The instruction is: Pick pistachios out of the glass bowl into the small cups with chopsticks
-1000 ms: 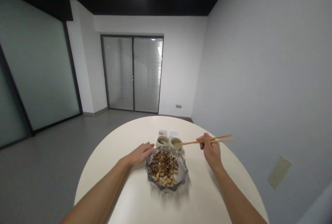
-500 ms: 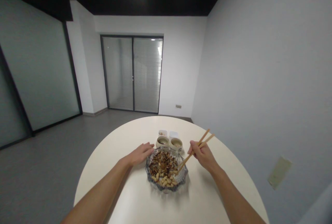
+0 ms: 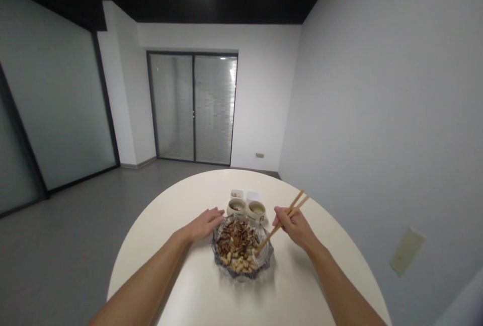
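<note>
A scalloped clear glass bowl stands on the table in front of me. Dark brown elongated nuts or seeds fill its far and left part, with peanuts in the shell nearer me. My left hand lies with fingers stretched out against the bowl's left rim. In my right hand, to the right of the bowl, is a pair of wooden chopsticks. Their tips are together inside the bowl, beside the peanuts; whether they pinch anything is too small to tell.
Just behind the bowl are two beige round pots, the left one and the right one, with small contents. Two white dishes, left and right, sit behind them. The round white table stands near a wall at right.
The chopstick tips have come together inside the bowl, and their upper ends have shifted slightly. My left hand has stayed by the rim.
</note>
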### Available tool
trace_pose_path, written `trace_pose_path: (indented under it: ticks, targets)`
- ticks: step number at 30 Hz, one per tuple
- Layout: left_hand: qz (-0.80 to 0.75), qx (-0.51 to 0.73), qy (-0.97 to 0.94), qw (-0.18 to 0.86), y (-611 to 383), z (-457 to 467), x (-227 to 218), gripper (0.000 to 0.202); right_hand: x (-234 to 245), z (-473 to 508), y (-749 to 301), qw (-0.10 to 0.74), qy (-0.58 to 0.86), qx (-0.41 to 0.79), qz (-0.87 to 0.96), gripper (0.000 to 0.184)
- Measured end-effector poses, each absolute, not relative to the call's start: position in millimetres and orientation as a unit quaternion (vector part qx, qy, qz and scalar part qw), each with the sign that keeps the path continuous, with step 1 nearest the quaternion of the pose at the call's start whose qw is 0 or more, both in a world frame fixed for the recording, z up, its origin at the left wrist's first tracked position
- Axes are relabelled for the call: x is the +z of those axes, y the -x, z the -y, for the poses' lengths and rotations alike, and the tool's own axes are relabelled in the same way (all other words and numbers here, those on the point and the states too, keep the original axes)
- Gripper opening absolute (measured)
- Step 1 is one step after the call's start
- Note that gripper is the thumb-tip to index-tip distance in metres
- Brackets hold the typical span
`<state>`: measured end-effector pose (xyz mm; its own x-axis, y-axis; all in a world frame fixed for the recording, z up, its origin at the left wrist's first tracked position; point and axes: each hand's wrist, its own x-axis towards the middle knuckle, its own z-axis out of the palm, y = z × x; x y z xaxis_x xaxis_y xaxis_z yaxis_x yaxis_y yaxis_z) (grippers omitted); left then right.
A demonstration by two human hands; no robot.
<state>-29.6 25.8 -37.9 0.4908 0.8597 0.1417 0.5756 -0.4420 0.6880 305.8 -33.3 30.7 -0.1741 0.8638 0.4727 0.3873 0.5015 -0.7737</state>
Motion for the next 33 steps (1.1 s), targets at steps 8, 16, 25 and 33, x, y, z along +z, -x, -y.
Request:
trace_pose_path:
  ticks: [8, 16, 25, 33]
  targets:
    - [-0.442, 0.247, -0.81, 0.296, 29, -24, -36, 0.072, 39, 41, -304, 0.461, 0.403, 0.21, 0.763, 0.065]
    - [-0.442, 0.237, -0.815, 0.29, 30, -27, -39, 0.075, 41, 44, -302, 0.457, 0.394, 0.199, 0.772, 0.068]
    - [-0.442, 0.245, -0.812, 0.293, 30, -25, -38, 0.076, 36, 31, -309, 0.626, 0.436, 0.165, 0.626, 0.081]
    - [-0.446, 0.253, -0.805, 0.298, 30, -25, -38, 0.071, 31, 23, -313, 0.661, 0.476, 0.104, 0.571, 0.079]
